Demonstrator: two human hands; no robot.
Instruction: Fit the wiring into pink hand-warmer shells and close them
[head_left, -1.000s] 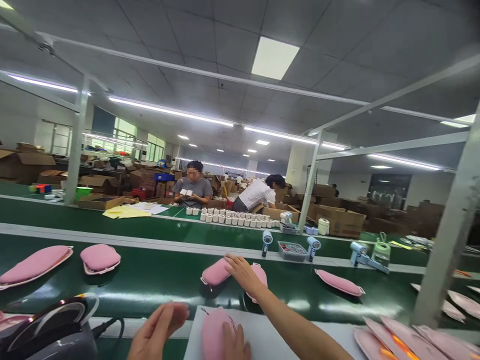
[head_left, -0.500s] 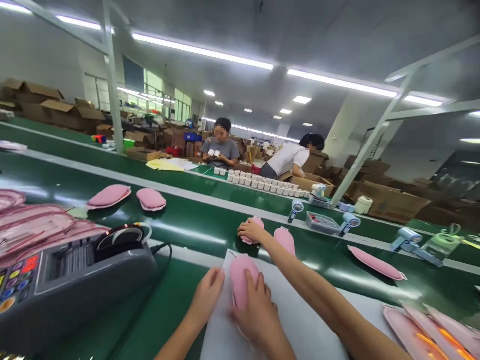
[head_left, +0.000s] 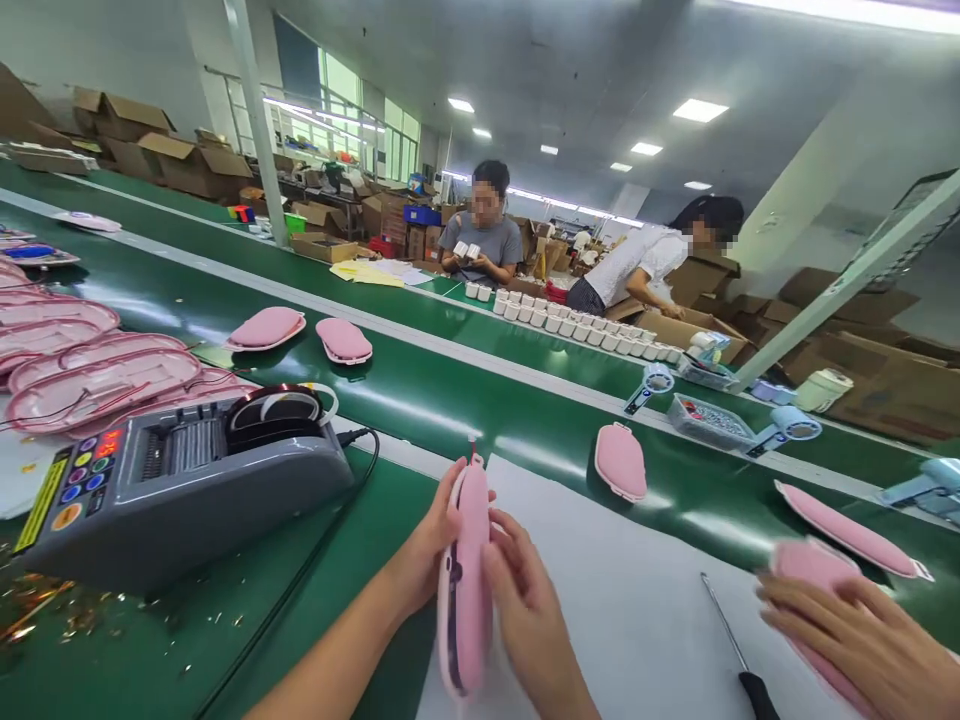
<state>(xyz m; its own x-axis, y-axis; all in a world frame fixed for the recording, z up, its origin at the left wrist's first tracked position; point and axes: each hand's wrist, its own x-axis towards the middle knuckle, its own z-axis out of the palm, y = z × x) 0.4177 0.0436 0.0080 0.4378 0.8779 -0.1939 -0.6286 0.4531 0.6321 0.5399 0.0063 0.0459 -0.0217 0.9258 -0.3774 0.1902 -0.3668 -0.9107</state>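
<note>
A pink oval case (head_left: 472,580) with a pale rim is turned on its edge over the white sheet, its narrow dark side with small openings facing left. From its top end sticks a short red wire with a small white connector (head_left: 472,445). My left hand (head_left: 431,550) grips the upper left of the case, its fingertips showing behind the far side. On the right side, my right hand (head_left: 529,600) has its thumb and curled fingers against the case; the exact contact is partly hidden.
A co-worker's hand (head_left: 847,620) rests on a blurred pink case at right, near a screwdriver (head_left: 724,620) on the white sheet (head_left: 622,600). A grey tape dispenser (head_left: 225,500) stands left, with pink shells (head_left: 105,380) behind. More pink cases (head_left: 621,462) lie on the green belt.
The pink case has been lifted from lying flat and turned on its edge, and my left hand has closed on it. The co-worker's arm has drawn back to the right with a pink case.
</note>
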